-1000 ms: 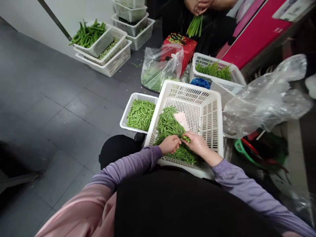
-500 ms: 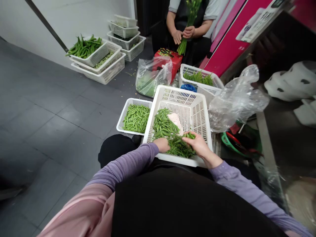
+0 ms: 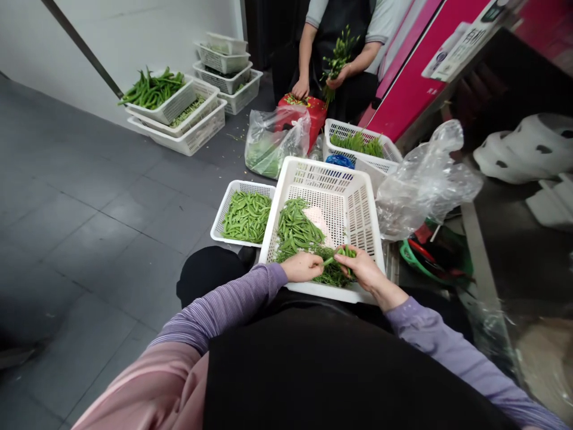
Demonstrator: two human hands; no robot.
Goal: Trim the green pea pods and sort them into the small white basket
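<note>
My right hand (image 3: 364, 270) is closed around several green pea pods (image 3: 347, 253), above the near right corner of a large white basket (image 3: 375, 239). One pod (image 3: 329, 261) points left from it, and the closed fingers of my left hand (image 3: 304, 267) pinch at that pod's end. Beneath both hands lies a dark green heap of stringy trimmings (image 3: 331, 276), partly hidden by them. A pile of pea pods (image 3: 295, 224) rests in the left part of the basket. Left of it, a smaller white basket (image 3: 218, 224) holds more pods (image 3: 246, 216).
Opposite, a co-worker's hand (image 3: 342, 77) holds green stems over a red stool (image 3: 319, 113). Plastic bags (image 3: 427, 179) and a basket of cut stems (image 3: 329, 134) stand beyond. Stacked vegetable baskets (image 3: 197, 134) sit at the wall; a green basin (image 3: 414, 263) is right.
My left hand has risen from the trimmings and moved right to the pods in my right hand. The co-worker has lowered the bunch of stems, with one hand now on the stool.
</note>
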